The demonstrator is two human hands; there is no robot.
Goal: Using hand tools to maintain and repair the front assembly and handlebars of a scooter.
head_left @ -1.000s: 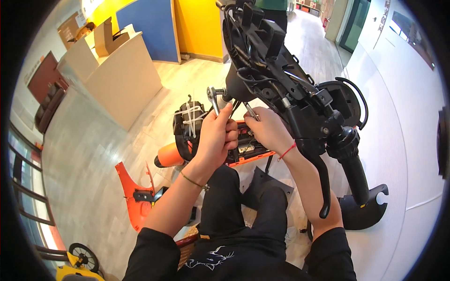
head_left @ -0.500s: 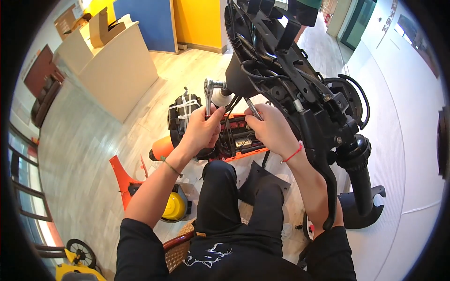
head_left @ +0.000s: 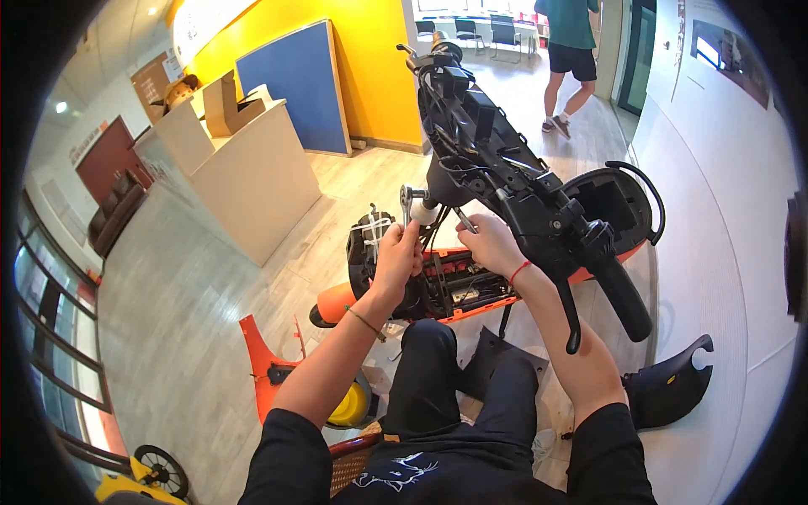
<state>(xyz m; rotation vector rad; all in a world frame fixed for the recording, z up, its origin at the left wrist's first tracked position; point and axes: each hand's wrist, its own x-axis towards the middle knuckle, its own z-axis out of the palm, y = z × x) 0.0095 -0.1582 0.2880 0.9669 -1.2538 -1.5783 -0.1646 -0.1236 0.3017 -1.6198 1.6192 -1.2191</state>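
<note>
My left hand (head_left: 396, 261) grips a silver ratchet wrench (head_left: 406, 202), its head fitted at the steering column (head_left: 439, 185) of a partly dismantled scooter. My right hand (head_left: 492, 248) is closed on a second slim metal tool (head_left: 465, 220) just right of the column. Above both hands, the black handlebar assembly (head_left: 486, 126) with exposed cables slants down to a grip and brake lever at right. Behind my hands lies the orange scooter body (head_left: 473, 310) with its inner compartment exposed and a bundle bound with white ties (head_left: 364, 238).
An orange panel (head_left: 256, 353) and yellow object (head_left: 347, 406) lie at lower left; black covers (head_left: 669, 387) at right and between my legs. A counter (head_left: 240, 194), blue board (head_left: 290, 93) and white wall (head_left: 724, 210) surround me. A person in green (head_left: 570, 34) is in the corridor.
The view has tilted up, showing more of the corridor and the person in green walking there. My hands remain on the two tools at the column, with little visible movement relative to it.
</note>
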